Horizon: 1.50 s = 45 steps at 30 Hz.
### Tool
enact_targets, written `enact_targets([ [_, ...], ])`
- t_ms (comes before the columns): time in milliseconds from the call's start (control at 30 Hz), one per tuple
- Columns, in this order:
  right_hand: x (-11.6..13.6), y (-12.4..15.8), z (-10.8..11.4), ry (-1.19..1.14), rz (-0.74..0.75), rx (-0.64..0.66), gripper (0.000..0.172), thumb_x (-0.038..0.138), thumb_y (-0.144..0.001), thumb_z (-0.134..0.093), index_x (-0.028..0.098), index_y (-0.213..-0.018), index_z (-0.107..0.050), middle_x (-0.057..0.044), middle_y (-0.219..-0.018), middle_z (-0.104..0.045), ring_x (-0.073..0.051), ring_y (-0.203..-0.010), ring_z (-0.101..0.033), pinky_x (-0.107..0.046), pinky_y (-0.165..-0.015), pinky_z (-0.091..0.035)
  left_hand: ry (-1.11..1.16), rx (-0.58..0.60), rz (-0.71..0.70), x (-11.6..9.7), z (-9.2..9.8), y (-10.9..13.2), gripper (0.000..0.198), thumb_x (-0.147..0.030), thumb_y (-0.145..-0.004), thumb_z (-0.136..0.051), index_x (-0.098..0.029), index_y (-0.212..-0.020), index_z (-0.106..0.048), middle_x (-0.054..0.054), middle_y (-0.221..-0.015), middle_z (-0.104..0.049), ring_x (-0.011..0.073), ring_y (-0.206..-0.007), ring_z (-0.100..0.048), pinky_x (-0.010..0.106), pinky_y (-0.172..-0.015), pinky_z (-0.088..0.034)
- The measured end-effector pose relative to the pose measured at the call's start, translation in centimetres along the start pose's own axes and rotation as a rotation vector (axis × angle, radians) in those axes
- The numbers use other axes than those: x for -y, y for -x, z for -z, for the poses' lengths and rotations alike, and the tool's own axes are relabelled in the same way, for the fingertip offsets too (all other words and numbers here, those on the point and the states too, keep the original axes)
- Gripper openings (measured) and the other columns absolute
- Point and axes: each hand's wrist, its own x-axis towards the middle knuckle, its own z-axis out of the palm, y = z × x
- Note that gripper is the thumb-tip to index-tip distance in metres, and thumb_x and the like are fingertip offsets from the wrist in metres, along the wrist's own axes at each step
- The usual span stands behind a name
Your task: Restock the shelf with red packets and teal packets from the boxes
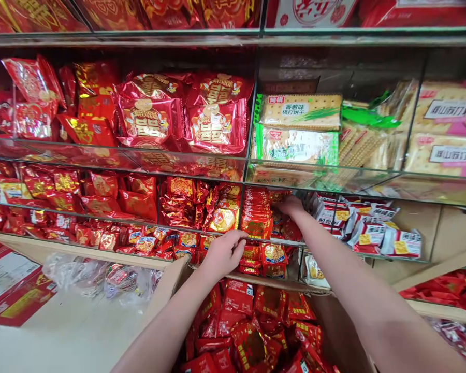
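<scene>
My left hand [224, 254] is at the front lip of the low shelf, fingers curled, just below a stack of small red snack packets [256, 210]. Whether it grips the lip or a packet, I cannot make out. Deeper in the same compartment is my right hand [291, 206], beside the right side of that stack. Its fingertips are hidden among red packets. Beneath both arms stands an open cardboard box [341, 321] filled with red snack packets [252, 344].
Glass-fronted shelves hold red packets [145, 119] on the left. Green-and-white cracker packs [301, 111] sit above my right hand, with white-and-red packets [368, 233] to its right. Plastic-wrapped items [120, 280] lie behind a white surface [81, 331] at lower left.
</scene>
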Motion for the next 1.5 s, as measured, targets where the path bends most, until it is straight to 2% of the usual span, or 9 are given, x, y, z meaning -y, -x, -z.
enact_targets([
  [167,-0.4,11.3,3.0,-0.227,0.376,-0.218,0.022,0.034,-0.079,-0.044,0.017,-0.086,-0.056,-0.008,-0.088,-0.061,-0.019,-0.084,-0.055,-0.029,-0.073,-0.042,-0.002,0.086,0.023,-1.1,0.6,2.7,0.026,-0.023,-0.082,-0.039,-0.018,-0.107,-0.045,0.0,-0.073,-0.055,0.0123,-0.065,-0.052,0.023,-0.062,-0.042],
  [267,-2.7,20.8,0.8,-0.381,0.664,0.191,0.018,0.033,-0.079,-0.043,0.021,-0.073,-0.055,-0.002,-0.072,-0.059,-0.014,-0.067,-0.054,-0.026,-0.062,-0.042,0.004,0.339,-0.061,-1.9,0.1,5.9,0.018,-0.021,-0.081,-0.04,-0.021,-0.094,-0.052,0.001,-0.076,-0.058,0.0127,-0.07,-0.055,0.023,-0.064,-0.042],
  [367,-5.2,27.5,-4.2,-0.271,0.521,0.57,0.027,0.034,-0.068,-0.056,0.019,-0.091,-0.056,-0.007,-0.087,-0.06,-0.021,-0.078,-0.057,-0.031,-0.065,-0.043,-0.051,0.628,-0.165,-2.5,-1.1,8.5,0.016,-0.02,-0.076,-0.046,-0.023,-0.086,-0.058,0.0,-0.082,-0.061,0.0149,-0.076,-0.057,0.023,-0.066,-0.043],
  [433,-6.1,29.7,-7.3,-0.255,0.358,0.627,0.05,0.03,-0.059,-0.064,0.016,-0.106,-0.051,-0.012,-0.105,-0.054,-0.026,-0.091,-0.054,-0.035,-0.076,-0.042,-0.109,0.7,-0.131,-2.7,-2.0,9.4,0.016,-0.02,-0.075,-0.047,-0.023,-0.085,-0.059,0.002,-0.082,-0.061,0.0167,-0.077,-0.057,0.025,-0.067,-0.044],
  [633,-6.3,30.1,-9.7,-0.423,0.147,0.587,0.078,0.018,-0.049,-0.068,0.013,-0.121,-0.038,-0.012,-0.115,-0.05,-0.025,-0.103,-0.049,-0.033,-0.085,-0.037,0.021,0.657,0.023,-2.7,-2.5,10.4,0.032,-0.021,-0.07,-0.054,-0.024,-0.102,-0.054,0.003,-0.099,-0.058,0.0176,-0.091,-0.055,0.027,-0.08,-0.042],
  [800,-6.8,28.4,-6.0,-0.578,0.218,0.614,0.05,0.022,-0.059,-0.062,0.02,-0.108,-0.051,-0.004,-0.099,-0.062,-0.022,-0.09,-0.057,-0.031,-0.079,-0.041,0.117,0.604,0.122,-3.0,-1.4,9.7,0.043,-0.035,-0.075,-0.052,-0.025,-0.116,-0.047,0.005,-0.11,-0.057,0.0199,-0.1,-0.052,0.032,-0.085,-0.04],
  [933,-6.3,27.0,-2.9,-0.768,0.245,0.536,0.032,0.032,-0.068,-0.058,0.019,-0.098,-0.055,-0.004,-0.097,-0.062,-0.02,-0.089,-0.055,-0.031,-0.08,-0.04,0.385,0.528,0.155,-4.4,-1.5,7.7,0.025,-0.036,-0.079,-0.046,-0.019,-0.093,-0.059,0.002,-0.085,-0.063,0.0144,-0.079,-0.057,0.027,-0.074,-0.043],
  [1167,-5.5,25.4,-0.9,-0.889,0.14,0.114,0.031,0.046,-0.078,-0.043,0.019,-0.064,-0.048,0.004,-0.058,-0.047,-0.011,-0.056,-0.043,-0.021,-0.053,-0.035,0.893,0.118,0.463,-6.9,-3.3,5.6,0.022,-0.038,-0.074,-0.053,-0.016,-0.078,-0.049,-0.007,-0.058,-0.044,0.0051,-0.052,-0.04,0.017,-0.053,-0.036],
  [1500,-3.6,26.0,-2.1,-0.961,-0.015,-0.234,0.033,0.047,-0.079,-0.039,0.018,-0.064,-0.042,0.003,-0.058,-0.043,-0.01,-0.056,-0.04,-0.022,-0.053,-0.035,0.747,-0.22,0.42,-8.1,-4.5,6.0,0.017,-0.036,-0.084,-0.038,-0.02,-0.079,-0.038,-0.005,-0.064,-0.035,0.0076,-0.058,-0.037,0.019,-0.056,-0.035],
])
